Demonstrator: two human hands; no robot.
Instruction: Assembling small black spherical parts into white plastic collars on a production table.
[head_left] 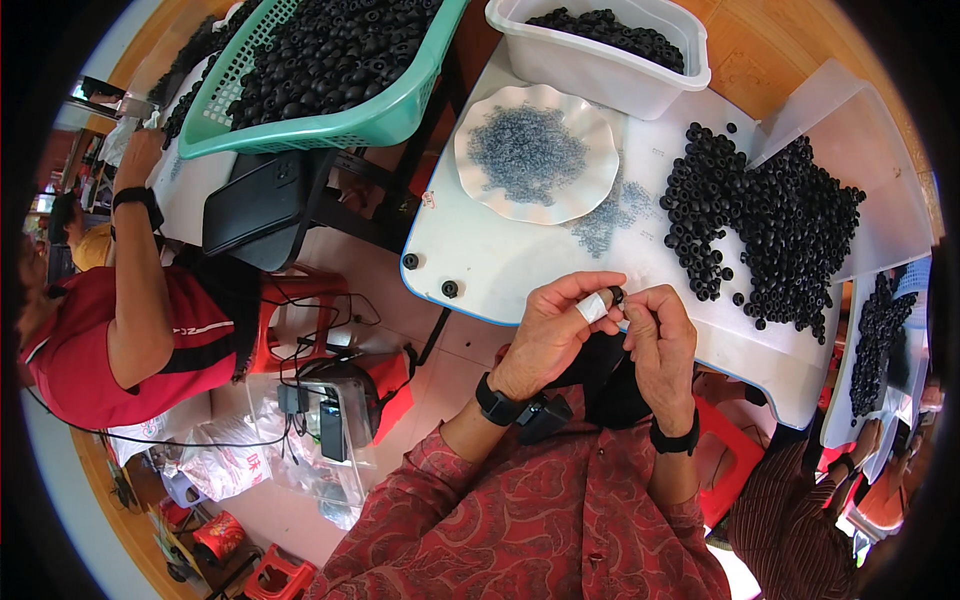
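Note:
My left hand (pixel 553 335), with white tape round one finger, is closed on a small black ring-shaped piece (pixel 617 295) above the table's near edge. Close beside it, my right hand (pixel 664 340) has thumb and finger pinched at that piece; whatever lies between those fingertips is too small to make out. Beyond my hands, a white scalloped plate (pixel 603 140) holds many tiny clear rings (pixel 530 150), and more clear rings (pixel 605 222) lie spilled beside it. A large heap of black ring-shaped pieces (pixel 800 230) spreads over the table to the right.
The white table (pixel 500 262) carries two single black pieces near its left edge. At its back stands a white tub (pixel 600 75) of black pieces. A green basket (pixel 400 115) is full of them too. A clear bin (pixel 880 170) lies tipped at right. A person in red (pixel 130 350) works at left.

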